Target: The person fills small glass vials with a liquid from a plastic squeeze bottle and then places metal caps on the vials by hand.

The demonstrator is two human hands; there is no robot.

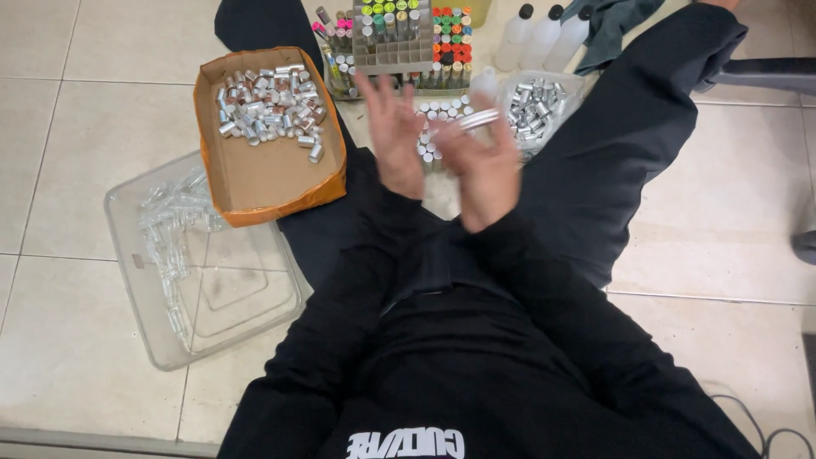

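Person sitting on a tiled floor [93, 127], legs spread, dark clothing filling the near part of the view.

Left hand [393, 136] is hanging raised over the lap, fingers spread and pointing away, blurred; not gripping anything that can be made out.

Right hand [484, 166] is sitting just beside the left, also blurred. It is pinching a small white-and-silver tube [478, 119] at its far edge, the tube lying roughly crosswise between the fingertips. Exact finger placement cannot be told through the blur.

Just beyond both hands, a cluster of small white-capped vials [442, 110] is standing on the floor between the legs.

Left of the hands, an orange cardboard box [272, 183] is holding a heap of silver caps [268, 106] at its far end. Nearer and further left, a clear plastic tray [229, 297] is holding clear glass pieces along its left side.

Far centre: a rack of tubes with coloured caps [416, 25]. Far right of it: three white bottles with black caps [544, 38], and a clear bag of silver caps [535, 106] beside the right leg.
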